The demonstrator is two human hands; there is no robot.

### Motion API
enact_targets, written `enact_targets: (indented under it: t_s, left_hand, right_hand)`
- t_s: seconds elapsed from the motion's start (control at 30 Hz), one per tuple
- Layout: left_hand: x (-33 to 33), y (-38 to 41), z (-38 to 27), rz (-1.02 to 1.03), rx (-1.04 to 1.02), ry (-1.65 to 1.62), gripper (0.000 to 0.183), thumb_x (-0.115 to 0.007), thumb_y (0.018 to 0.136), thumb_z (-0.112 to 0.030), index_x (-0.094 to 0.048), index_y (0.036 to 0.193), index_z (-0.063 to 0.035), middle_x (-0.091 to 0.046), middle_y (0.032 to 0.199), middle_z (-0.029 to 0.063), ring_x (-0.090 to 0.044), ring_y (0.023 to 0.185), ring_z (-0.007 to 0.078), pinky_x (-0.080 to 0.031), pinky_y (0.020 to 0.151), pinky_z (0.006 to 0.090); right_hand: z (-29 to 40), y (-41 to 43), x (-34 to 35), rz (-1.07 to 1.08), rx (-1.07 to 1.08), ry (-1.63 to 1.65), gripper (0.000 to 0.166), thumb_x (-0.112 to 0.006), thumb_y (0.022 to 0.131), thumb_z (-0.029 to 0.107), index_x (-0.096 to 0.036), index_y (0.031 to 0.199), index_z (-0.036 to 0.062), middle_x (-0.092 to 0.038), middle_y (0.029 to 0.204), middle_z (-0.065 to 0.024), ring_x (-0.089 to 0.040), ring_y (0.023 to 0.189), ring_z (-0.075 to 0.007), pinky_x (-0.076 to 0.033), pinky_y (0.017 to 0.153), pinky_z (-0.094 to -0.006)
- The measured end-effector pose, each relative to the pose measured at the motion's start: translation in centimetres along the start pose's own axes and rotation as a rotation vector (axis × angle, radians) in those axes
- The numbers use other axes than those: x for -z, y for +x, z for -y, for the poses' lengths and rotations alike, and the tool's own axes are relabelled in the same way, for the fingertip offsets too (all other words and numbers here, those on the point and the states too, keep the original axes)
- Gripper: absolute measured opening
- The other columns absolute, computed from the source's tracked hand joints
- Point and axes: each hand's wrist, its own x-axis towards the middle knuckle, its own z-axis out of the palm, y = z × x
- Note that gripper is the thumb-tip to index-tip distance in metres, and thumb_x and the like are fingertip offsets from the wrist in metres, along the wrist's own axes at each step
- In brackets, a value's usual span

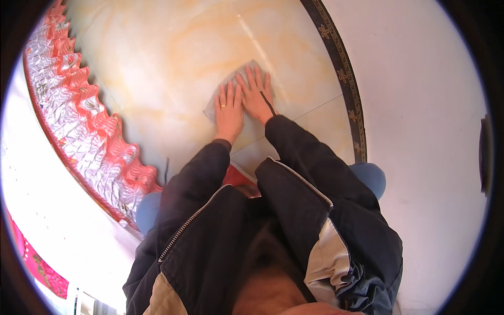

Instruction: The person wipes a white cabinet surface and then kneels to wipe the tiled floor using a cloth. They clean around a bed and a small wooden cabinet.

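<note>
A grey cloth (254, 67) lies spread on the glossy marble-patterned tile floor (165, 67). My left hand (229, 114) is flat on its left part, palm down, with a gold-coloured ring on one finger. Just right of it and a little farther forward, my right hand (256, 92) presses on the cloth with fingers spread. A thin black band (267, 103) crosses the back of that hand near the wrist. The two hands almost touch at the thumbs. The middle of the cloth is hidden under them; its edges show around the fingers.
To the left hangs a ruffled pink and silvery bed skirt (78, 114) below a white surface (78, 220). A dark baseboard with a flower pattern (346, 78) runs along the white wall (413, 98) at right. My blue-clad knees (368, 179) show beside the sleeves.
</note>
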Motion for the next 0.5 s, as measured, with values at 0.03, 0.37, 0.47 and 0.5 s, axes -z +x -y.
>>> enact_targets:
  t_s: [0.03,0.37,0.47,0.5]
  left_hand:
    - [-0.4,1.6,-0.5,-0.028,-0.045,-0.055,0.073,-0.058,0.083,-0.022,-0.024,0.145,-0.0038,-0.014,0.152,0.019,-0.01,0.14,0.042,-0.01,0.109,0.058]
    - [-1.8,14.1,-7.2,-0.143,0.018,0.078,0.065,-0.048,0.088,-0.042,-0.028,0.145,-0.0201,-0.018,0.154,0.0068,-0.009,0.141,0.0384,-0.002,0.104,0.0677]
    - [-3.1,11.4,-10.9,-0.051,-0.012,0.071,0.061,-0.048,0.088,-0.037,-0.03,0.144,-0.0203,-0.016,0.154,0.0066,-0.007,0.141,0.0395,-0.004,0.102,0.0702]
    - [-3.2,9.9,-12.2,0.011,-0.021,0.087,0.061,-0.046,0.089,-0.037,-0.029,0.145,-0.0203,-0.015,0.155,0.0067,-0.006,0.141,0.0395,-0.004,0.103,0.0698]
  right_hand:
    - [-1.1,1.3,-0.2,-0.023,0.006,-0.044,0.06,-0.046,0.09,0.038,-0.032,0.143,0.0148,-0.02,0.152,-0.0151,-0.013,0.14,-0.0373,-0.01,0.11,-0.0579]
    - [-13.7,8.0,2.9,-0.132,0.017,-0.077,0.061,-0.046,0.088,0.047,-0.036,0.142,0.0213,-0.021,0.152,-0.0099,-0.015,0.14,-0.0358,-0.011,0.11,-0.0568]
    - [-15.2,3.3,3.6,-0.134,-0.049,-0.037,0.06,-0.051,0.086,0.043,-0.039,0.14,0.0204,-0.026,0.15,-0.0118,-0.017,0.138,-0.0387,-0.014,0.108,-0.0589]
    - [-15.3,0.9,3.8,-0.137,-0.079,-0.024,0.059,-0.052,0.085,0.041,-0.041,0.139,0.0201,-0.028,0.148,-0.0125,-0.018,0.137,-0.0398,-0.015,0.108,-0.0597]
